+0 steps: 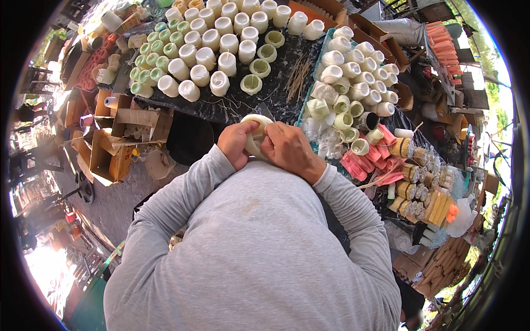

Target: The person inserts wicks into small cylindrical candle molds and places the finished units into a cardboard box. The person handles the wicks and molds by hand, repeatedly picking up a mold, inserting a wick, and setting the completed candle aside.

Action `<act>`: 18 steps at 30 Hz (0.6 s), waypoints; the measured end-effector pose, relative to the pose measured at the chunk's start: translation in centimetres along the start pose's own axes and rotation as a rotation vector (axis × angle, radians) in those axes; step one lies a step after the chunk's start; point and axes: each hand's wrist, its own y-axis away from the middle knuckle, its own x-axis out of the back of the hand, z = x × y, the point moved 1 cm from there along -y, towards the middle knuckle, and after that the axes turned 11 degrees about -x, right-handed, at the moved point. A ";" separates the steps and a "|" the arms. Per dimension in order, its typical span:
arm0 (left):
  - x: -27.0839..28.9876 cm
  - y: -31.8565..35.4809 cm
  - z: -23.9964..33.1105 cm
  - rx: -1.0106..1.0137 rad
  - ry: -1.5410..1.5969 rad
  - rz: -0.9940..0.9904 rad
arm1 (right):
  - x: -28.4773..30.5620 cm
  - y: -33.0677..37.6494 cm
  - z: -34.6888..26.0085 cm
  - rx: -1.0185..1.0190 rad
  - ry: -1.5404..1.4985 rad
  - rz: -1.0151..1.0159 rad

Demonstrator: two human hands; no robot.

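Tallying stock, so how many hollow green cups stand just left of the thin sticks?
4, in a slanting row: nearest cup, second cup, third cup, farthest cup. None looks hidden.

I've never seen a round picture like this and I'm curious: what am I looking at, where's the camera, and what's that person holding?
There's no robot here, just a person in a grey shirt. The camera sits on their head and looks down, so you see almost what they see. Its very wide lens makes the picture round and bends straight lines near the edge.

The left hand and right hand hold a pale round piece between them. The fingers hide much of it.

On the dark table ahead stand lots of pale cups, some green cups and a bunch of thin sticks. To the right are more pale cups and some pink pieces.
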 end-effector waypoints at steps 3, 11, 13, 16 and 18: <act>0.3 0.0 -0.3 -0.010 0.045 0.005 | 0.3 0.2 -0.2 -0.021 -0.061 0.005; 1.1 0.3 -1.0 -0.099 0.059 -0.101 | 1.0 0.8 -1.0 0.050 0.030 -0.011; 1.2 0.4 -0.9 -0.103 0.094 -0.173 | 1.1 0.8 -1.0 -0.012 -0.069 0.048; 1.3 0.6 -0.7 -0.054 0.119 -0.239 | 1.3 0.8 -1.0 -0.097 -0.130 0.079; 1.5 0.9 -0.7 -0.027 0.099 -0.246 | 1.6 0.9 -1.2 -0.117 -0.133 0.069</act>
